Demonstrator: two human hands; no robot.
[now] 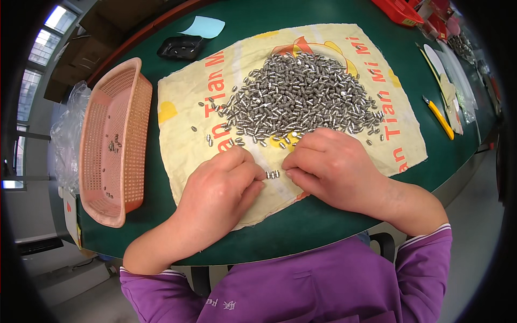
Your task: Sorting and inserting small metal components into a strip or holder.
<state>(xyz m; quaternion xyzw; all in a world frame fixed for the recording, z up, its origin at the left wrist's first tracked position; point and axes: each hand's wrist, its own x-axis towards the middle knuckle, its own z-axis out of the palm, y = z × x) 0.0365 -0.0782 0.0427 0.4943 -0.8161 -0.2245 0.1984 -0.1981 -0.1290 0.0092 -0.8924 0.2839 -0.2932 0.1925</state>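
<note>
A large heap of small silvery metal parts (pixel 296 94), short and barrel-shaped, lies on a pale yellow printed cloth (pixel 183 134). In front of the heap, my left hand (pixel 221 183) is closed in a pinch at one end of a short row of the same metal parts (pixel 273 174). The row sticks out from its fingertips toward the right. Just beyond the row's other end, my right hand (pixel 334 169) has its thumb and forefinger pressed together. Whatever its fingertips hold, if anything, is hidden.
A pink plastic basket (pixel 137 124) with a few metal parts in it stands at the left, beside crumpled clear plastic (pixel 70 129). Behind are a black tray (pixel 180 48) and a light blue paper (pixel 205 27). A yellow-handled cutter (pixel 440 119) and a red basket (pixel 396 11) are right.
</note>
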